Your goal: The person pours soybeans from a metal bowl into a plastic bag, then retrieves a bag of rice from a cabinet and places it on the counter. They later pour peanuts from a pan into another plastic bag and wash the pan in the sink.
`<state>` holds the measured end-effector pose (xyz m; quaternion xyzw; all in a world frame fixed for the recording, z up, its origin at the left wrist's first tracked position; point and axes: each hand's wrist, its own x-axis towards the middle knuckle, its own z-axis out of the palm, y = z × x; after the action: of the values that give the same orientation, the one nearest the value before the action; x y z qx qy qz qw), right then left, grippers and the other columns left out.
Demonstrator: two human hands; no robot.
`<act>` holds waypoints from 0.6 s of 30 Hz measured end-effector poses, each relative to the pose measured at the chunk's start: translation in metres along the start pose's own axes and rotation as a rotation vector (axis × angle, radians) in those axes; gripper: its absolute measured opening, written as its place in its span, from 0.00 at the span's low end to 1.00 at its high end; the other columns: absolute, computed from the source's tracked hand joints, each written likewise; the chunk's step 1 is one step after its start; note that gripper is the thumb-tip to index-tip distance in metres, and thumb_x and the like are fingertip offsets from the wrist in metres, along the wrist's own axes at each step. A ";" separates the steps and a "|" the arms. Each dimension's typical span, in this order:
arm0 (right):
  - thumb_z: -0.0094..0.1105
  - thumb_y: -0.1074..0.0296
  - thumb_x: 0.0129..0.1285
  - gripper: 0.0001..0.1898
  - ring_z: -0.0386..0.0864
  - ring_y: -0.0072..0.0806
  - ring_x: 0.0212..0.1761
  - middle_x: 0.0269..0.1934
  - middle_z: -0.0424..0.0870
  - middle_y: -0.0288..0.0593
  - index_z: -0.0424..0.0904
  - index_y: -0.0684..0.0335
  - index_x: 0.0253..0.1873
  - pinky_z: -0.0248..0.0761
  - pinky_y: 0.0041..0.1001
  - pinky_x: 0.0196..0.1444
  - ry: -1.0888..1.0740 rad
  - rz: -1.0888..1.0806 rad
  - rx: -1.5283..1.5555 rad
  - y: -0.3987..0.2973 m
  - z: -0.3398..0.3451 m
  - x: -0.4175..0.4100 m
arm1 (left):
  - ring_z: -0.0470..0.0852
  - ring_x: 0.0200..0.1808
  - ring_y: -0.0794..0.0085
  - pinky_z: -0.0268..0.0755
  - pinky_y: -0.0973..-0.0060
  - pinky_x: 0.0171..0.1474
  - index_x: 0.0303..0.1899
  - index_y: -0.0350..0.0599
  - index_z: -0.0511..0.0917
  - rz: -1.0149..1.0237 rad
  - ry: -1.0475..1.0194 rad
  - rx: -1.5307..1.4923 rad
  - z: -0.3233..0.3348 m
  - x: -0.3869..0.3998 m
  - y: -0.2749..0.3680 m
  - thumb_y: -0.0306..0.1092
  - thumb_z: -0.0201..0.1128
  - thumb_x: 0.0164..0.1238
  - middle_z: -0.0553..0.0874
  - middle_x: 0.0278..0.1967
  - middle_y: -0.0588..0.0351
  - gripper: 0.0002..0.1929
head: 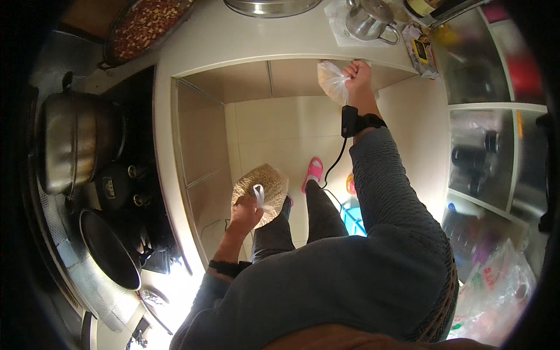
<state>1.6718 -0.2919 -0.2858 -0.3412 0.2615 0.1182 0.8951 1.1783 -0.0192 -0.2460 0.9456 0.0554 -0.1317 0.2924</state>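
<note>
My left hand [246, 212] is closed on the gathered top of a large clear plastic bag [273, 183] full of pale grains or beans, hanging above the floor in front of my legs. A smaller plastic bag [331, 81] with light tan contents hangs from my right hand [359, 76], whose fist grips its twisted neck close to the front edge of the far counter [262, 41]. What exactly each bag contains is too small to tell. A black band with a small box [349, 121] and a cable is strapped at my right wrist.
Left stand a large metal pot [72, 142] and a frying pan [109, 249] by the black cooktop. The far counter bears a tray of reddish nuts [142, 28] and a metal teapot [369, 19]. Shelves [498, 106] line the right; a blue plastic basket [353, 220] is on the floor.
</note>
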 end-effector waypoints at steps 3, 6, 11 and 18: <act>0.52 0.72 0.58 0.16 0.49 0.22 0.14 0.17 0.55 0.30 0.55 0.51 0.22 0.42 0.26 0.20 -0.056 0.035 0.002 -0.001 -0.005 0.008 | 0.81 0.41 0.46 0.75 0.51 0.46 0.36 0.38 0.79 -0.061 -0.059 -0.035 0.014 0.003 -0.014 0.36 0.66 0.52 0.82 0.36 0.42 0.13; 0.53 0.70 0.58 0.12 0.48 0.21 0.14 0.17 0.54 0.29 0.60 0.53 0.23 0.42 0.26 0.19 -0.052 0.106 0.022 0.004 -0.009 0.008 | 0.81 0.42 0.45 0.75 0.51 0.47 0.37 0.37 0.79 -0.128 -0.108 -0.043 0.023 0.003 -0.022 0.35 0.64 0.52 0.83 0.37 0.41 0.13; 0.54 0.62 0.66 0.13 0.47 0.21 0.14 0.16 0.54 0.28 0.68 0.55 0.26 0.42 0.27 0.19 -0.040 0.056 0.025 0.015 -0.017 -0.005 | 0.81 0.42 0.44 0.75 0.50 0.48 0.39 0.38 0.79 -0.129 -0.095 -0.038 0.033 0.001 -0.022 0.35 0.63 0.52 0.83 0.38 0.40 0.14; 0.56 0.51 0.71 0.16 0.55 0.21 0.15 0.17 0.61 0.27 0.71 0.55 0.32 0.49 0.27 0.19 0.295 -0.055 -0.131 0.046 -0.034 -0.045 | 0.81 0.46 0.47 0.75 0.52 0.50 0.39 0.39 0.80 -0.052 -0.142 0.010 0.035 -0.004 -0.026 0.36 0.63 0.52 0.83 0.38 0.42 0.14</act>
<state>1.6034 -0.2822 -0.3078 -0.4193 0.3725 0.0591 0.8258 1.1618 -0.0178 -0.2869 0.9336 0.0583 -0.2060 0.2873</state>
